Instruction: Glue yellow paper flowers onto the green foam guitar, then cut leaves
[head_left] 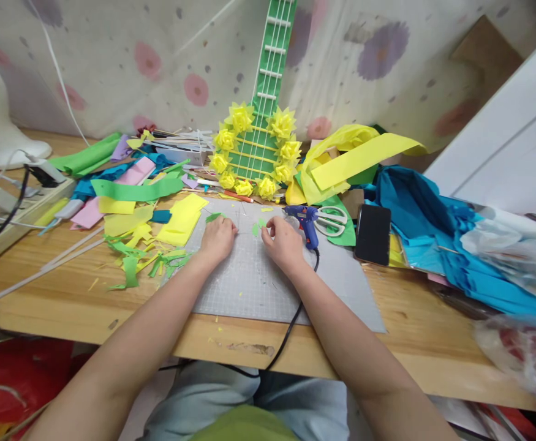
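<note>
My left hand (217,237) rests on the grey cutting mat (258,282), fingers curled, pinching what looks like a thin wire or stick; a green paper scrap (213,217) lies just beyond it. My right hand (283,240) pinches a small green paper piece (257,228) between thumb and fingers. The two hands are a short gap apart. A blue glue gun (305,219) lies right beside my right hand, its black cord running under my wrist and off the table edge.
A green paper guitar (268,92) ringed with yellow paper flowers leans on the back wall. Scissors (334,222) and a black phone (372,234) lie at the right. Paper scraps (134,208) cover the left; blue tissue paper (433,226) and plastic bags fill the right. A power strip (15,202) sits far left.
</note>
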